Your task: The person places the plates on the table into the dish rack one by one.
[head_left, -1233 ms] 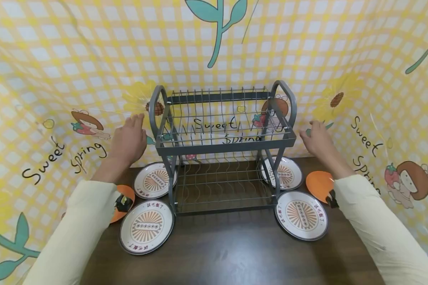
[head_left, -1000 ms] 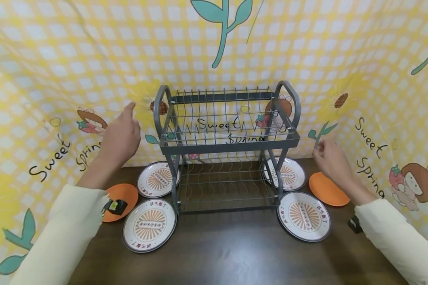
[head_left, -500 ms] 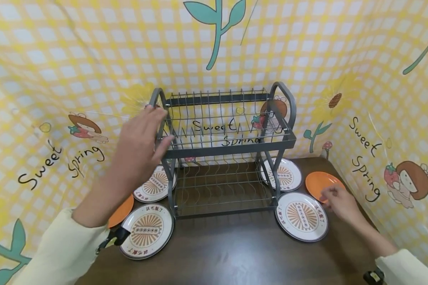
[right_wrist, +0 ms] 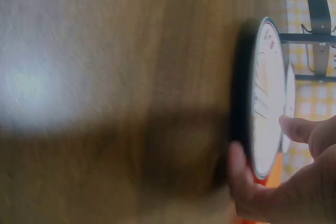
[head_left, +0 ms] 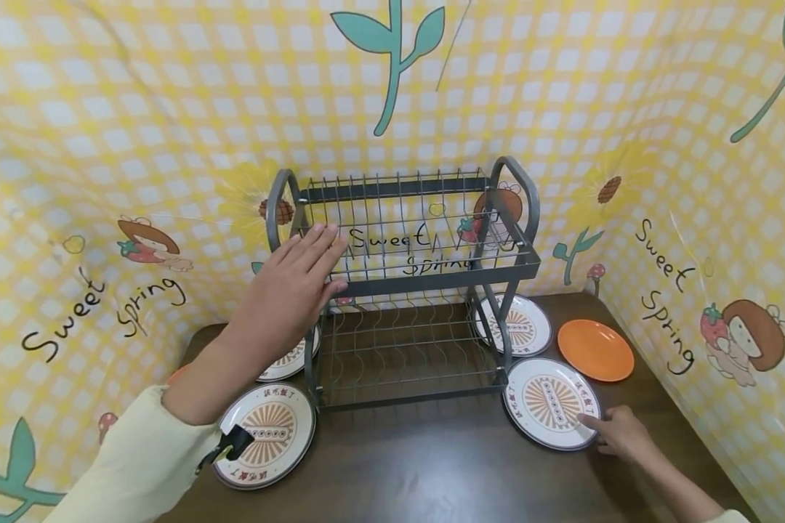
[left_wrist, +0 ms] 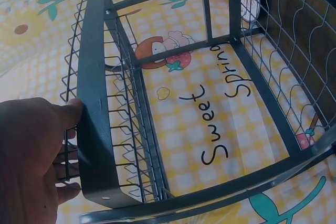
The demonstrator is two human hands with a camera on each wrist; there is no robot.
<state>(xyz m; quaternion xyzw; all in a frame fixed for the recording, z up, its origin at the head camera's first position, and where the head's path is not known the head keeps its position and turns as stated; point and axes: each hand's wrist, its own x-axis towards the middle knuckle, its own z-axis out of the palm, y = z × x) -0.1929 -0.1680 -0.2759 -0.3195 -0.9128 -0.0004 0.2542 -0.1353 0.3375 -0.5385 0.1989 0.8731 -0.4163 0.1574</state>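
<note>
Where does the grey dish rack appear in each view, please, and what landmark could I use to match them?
Head: the grey dish rack stands at the centre.
Left wrist: it fills most of the picture, mainly right of the left hand.
Right wrist: only part shows, at the upper right edge, above the right hand.
Shared landmark: the yellow-and-white checked cloth, behind the rack in all three.

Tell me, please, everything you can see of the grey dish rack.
The dish rack is dark grey and looks metal, with two wire tiers, the lower one's wires wavy, and an arched handle at each end. It stands upright on the brown table; no dishes show on either tier. The left hand grips the upper front rail near its left end.
</note>
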